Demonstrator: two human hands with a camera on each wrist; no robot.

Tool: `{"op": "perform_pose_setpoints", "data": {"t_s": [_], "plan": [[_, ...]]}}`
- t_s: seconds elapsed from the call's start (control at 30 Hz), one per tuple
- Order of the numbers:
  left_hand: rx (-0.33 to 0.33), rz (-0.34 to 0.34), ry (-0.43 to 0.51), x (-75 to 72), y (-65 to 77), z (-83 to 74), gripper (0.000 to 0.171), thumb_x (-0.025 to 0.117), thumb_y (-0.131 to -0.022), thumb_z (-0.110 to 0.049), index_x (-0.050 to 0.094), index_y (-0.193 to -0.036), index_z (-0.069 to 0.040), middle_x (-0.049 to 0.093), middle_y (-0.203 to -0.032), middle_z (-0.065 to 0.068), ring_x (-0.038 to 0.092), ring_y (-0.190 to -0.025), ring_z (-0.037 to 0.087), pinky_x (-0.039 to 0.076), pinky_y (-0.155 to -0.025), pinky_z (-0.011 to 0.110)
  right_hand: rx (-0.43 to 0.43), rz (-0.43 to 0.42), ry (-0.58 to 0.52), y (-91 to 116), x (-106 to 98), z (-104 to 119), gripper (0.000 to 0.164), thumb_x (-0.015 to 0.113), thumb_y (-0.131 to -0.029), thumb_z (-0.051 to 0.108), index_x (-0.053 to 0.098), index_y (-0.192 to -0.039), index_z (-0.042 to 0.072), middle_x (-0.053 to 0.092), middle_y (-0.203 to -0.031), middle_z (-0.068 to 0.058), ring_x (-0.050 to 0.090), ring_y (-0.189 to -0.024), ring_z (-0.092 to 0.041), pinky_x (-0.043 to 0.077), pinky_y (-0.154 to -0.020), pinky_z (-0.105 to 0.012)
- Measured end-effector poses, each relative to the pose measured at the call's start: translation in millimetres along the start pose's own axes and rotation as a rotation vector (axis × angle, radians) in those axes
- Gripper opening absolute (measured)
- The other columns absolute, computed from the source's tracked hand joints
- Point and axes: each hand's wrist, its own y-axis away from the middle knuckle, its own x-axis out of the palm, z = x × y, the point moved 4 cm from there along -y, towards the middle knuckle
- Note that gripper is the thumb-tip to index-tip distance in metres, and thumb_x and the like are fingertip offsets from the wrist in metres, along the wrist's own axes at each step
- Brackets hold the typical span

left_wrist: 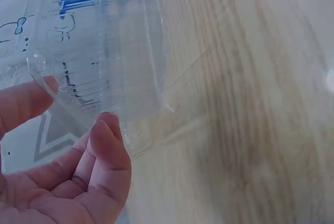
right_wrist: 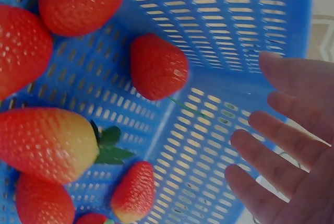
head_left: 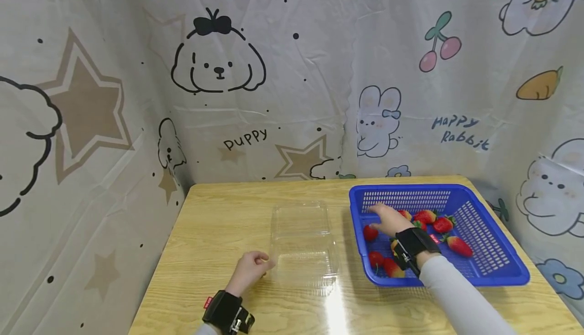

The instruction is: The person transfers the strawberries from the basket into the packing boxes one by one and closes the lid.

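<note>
Gripping the left edge of a clear plastic container [head_left: 303,269] with the left hand [head_left: 250,269], curling thumb and fingers at the thin rim, probably to steady such light plastic against sliding. Finding the container lying unfolded around the middle of the wooden worktop [head_left: 223,213], one half behind the other, seemingly placed within easy reach of both hands. Poising the right hand [head_left: 390,219] over the left side of a blue basket [head_left: 490,277], beside the worktop's right edge and toward its far right corner. Holding nothing in it, extending and spreading its fingers, apparently leaving room around the fruit. Seeing several red strawberries [head_left: 460,246] lying loose on the basket floor, probably kept together by the slotted walls. Wearing black wrist straps [head_left: 223,312]. Facing a pale curtain [head_left: 301,71], printed with puppies and rabbits, beyond the worktop's far edge.
</note>
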Motion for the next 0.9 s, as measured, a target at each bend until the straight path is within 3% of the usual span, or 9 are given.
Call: {"op": "perform_pose_setpoints", "data": {"t_s": [0.17,0.37,0.6,0.9], "plan": [[-0.018,-0.009,0.090,6.0,3.3,5.2,0.028,0.065,-0.082,-0.014,0.059,-0.096,0.010,0.054,-0.071,0.006,0.059,-0.060,0.019,0.046,-0.054,0.026,-0.003,0.037,-0.027,-6,12,-5,0.040,0.067,-0.079,0.002,0.057,-0.116,-0.007,0.058,-0.113,-0.023,0.053,-0.108,-0.038,0.041,-0.092,-0.049],[-0.011,-0.010,0.227,13.6,6.8,13.3,0.026,0.064,-0.079,-0.003,0.056,-0.096,0.014,0.048,-0.070,0.004,0.059,-0.056,0.016,0.052,-0.056,0.035,-0.044,0.053,0.001,-10,25,-9,0.037,0.069,-0.076,0.001,0.060,-0.110,-0.007,0.062,-0.105,-0.021,0.057,-0.100,-0.036,0.045,-0.087,-0.047],[-0.016,-0.011,0.283,19.1,8.7,17.5,0.027,0.064,-0.079,0.000,0.054,-0.098,0.016,0.048,-0.067,0.003,0.057,-0.054,0.014,0.052,-0.055,0.036,-0.027,0.066,-0.010,-15,38,-15,0.033,0.068,-0.076,0.000,0.061,-0.108,-0.007,0.062,-0.102,-0.021,0.058,-0.097,-0.035,0.045,-0.085,-0.047],[-0.028,-0.014,0.340,23.1,8.7,21.7,0.028,0.063,-0.080,0.000,0.053,-0.101,0.017,0.049,-0.069,0.002,0.055,-0.055,0.011,0.052,-0.056,0.034,-0.013,0.032,0.037,-20,47,-17,0.036,0.072,-0.068,-0.001,0.064,-0.103,-0.006,0.063,-0.096,-0.018,0.059,-0.090,-0.032,0.047,-0.080,-0.044]]}}
